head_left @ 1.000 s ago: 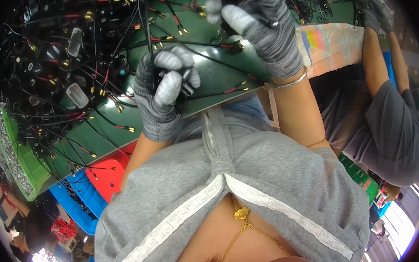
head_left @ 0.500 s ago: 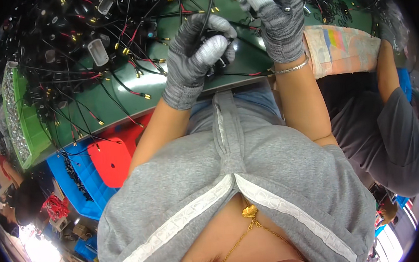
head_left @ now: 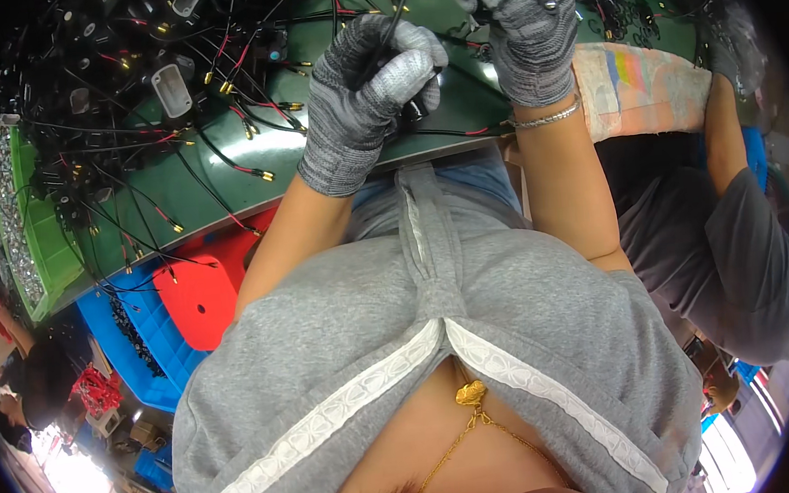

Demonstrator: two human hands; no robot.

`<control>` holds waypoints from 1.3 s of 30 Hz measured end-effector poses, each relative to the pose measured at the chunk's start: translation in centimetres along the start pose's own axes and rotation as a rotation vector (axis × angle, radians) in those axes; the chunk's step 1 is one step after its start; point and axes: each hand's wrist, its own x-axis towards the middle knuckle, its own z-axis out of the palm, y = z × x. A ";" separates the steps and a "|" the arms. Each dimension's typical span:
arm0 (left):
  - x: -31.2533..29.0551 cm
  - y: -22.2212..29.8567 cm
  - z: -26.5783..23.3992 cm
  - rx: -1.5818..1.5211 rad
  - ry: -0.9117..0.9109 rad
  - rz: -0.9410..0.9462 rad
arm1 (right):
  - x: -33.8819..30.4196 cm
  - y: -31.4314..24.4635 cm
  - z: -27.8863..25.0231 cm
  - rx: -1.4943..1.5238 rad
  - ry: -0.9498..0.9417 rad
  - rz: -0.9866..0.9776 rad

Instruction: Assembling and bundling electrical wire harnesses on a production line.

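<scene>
My left hand (head_left: 369,100), in a grey and white knit glove, is closed round a black cable (head_left: 401,7) that runs up out of the fist. A dark cylindrical end (head_left: 414,110) pokes out below the fingers. To its right, my right hand (head_left: 526,28) wears a matching glove and is raised near the picture's top edge. Its fingers are bent together; whatever lies between them is hidden. Under both hands passes a black cable with a red section (head_left: 474,132).
Tangled cables with brass-coloured tips (head_left: 235,83) cover the green table (head_left: 250,179) at left, with a clear plastic cover (head_left: 172,90) among them. A green bin (head_left: 53,264) of small metal parts, a blue bin (head_left: 160,390) and a red stool (head_left: 200,303) flank it. A co-worker's arm (head_left: 727,132) is at right.
My left hand has turned slightly, so the dark cylindrical end shows more plainly below the fingers. My right hand has shifted a little, its fingers still bent. The whole view has moved slightly.
</scene>
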 end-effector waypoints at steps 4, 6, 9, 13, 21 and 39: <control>0.0 0.2 -0.2 0.022 -0.005 -0.011 | 0.0 -0.6 0.0 0.064 0.058 0.041; -0.1 0.0 -0.4 0.029 -0.011 -0.001 | 0.0 -0.7 0.2 -0.011 0.065 0.008; -0.2 -0.2 -0.3 0.058 -0.029 0.012 | 0.1 -0.6 -0.4 0.018 0.028 -0.018; -0.4 -0.4 0.2 0.107 0.002 0.058 | 0.6 -0.7 -0.4 0.035 0.046 0.001; -0.5 -0.3 -0.2 -0.043 0.042 0.039 | 1.0 0.0 -0.3 0.081 -0.015 -0.020; -0.9 -2.3 -2.7 0.885 0.098 0.226 | 1.1 -5.3 0.8 -0.671 -0.645 -0.055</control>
